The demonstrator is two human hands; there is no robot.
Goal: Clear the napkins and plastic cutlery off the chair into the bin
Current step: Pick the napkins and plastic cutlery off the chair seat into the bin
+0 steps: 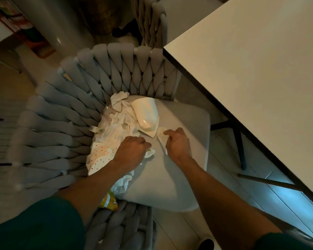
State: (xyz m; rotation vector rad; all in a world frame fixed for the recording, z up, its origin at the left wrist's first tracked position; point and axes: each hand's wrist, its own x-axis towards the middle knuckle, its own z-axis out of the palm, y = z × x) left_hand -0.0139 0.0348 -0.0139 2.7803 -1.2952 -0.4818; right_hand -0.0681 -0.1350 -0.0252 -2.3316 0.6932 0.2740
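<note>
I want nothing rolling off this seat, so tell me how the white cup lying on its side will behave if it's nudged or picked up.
The white cup lies on its side among crumpled napkins, so it will probably roll in an arc if nudged. It looks thin-walled and disposable, so likely light and easy to dent. The seat cushion beside it is bare, so little would stop it.

Head view: we look steeply down, close, onto the grey woven-rope chair [105, 98]
Framing: our forearms enter from below
</note>
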